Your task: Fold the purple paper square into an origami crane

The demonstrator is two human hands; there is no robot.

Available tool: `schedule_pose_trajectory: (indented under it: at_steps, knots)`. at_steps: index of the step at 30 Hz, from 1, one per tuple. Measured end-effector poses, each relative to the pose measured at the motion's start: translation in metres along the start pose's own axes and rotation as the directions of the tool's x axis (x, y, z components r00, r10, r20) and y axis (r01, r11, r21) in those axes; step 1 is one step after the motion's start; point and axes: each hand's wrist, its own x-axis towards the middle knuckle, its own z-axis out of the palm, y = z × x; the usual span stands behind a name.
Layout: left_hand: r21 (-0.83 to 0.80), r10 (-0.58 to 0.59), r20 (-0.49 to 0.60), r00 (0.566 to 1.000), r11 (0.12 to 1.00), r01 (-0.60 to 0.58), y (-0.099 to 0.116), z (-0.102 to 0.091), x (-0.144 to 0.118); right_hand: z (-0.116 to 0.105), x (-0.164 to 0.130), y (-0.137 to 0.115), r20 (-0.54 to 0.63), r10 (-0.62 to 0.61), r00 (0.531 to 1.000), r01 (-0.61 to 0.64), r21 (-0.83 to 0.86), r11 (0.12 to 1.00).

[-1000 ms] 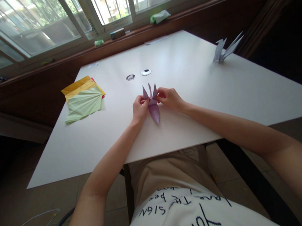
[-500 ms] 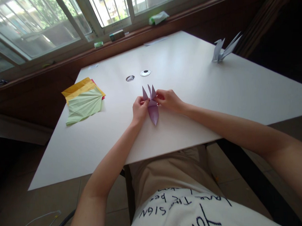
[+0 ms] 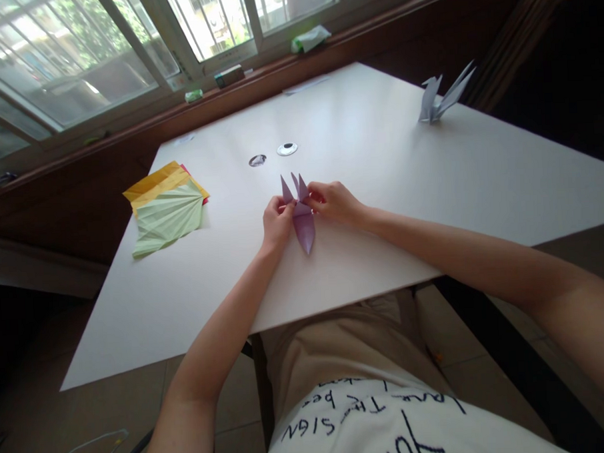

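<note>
A purple folded paper piece lies on the white table, with three narrow points sticking up at its far end and one broad point toward me. My left hand pinches its left side at the middle. From the other side, my right hand pinches it with thumb and fingertips. The two hands nearly meet over the paper's centre.
A stack of yellow, pale green and red creased sheets lies at the table's left. A white paper crane stands at the far right edge. Two small round discs lie beyond the hands. Small items sit on the window sill.
The three upright points of the purple paper have drawn closer together between my fingers. Both hands stay at the same spot on the table.
</note>
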Motion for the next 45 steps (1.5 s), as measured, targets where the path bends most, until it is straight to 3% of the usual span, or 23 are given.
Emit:
schedule_pose_trajectory:
  at_steps: [45]
  knots:
    - [-0.005, -0.007, 0.053, 0.999, 1.000, 0.007, 0.0006, -0.0014, 0.0014, 0.0000, -0.0011, -0.0008, 0.043, -0.024, 0.999, 0.026, -0.053, 0.998]
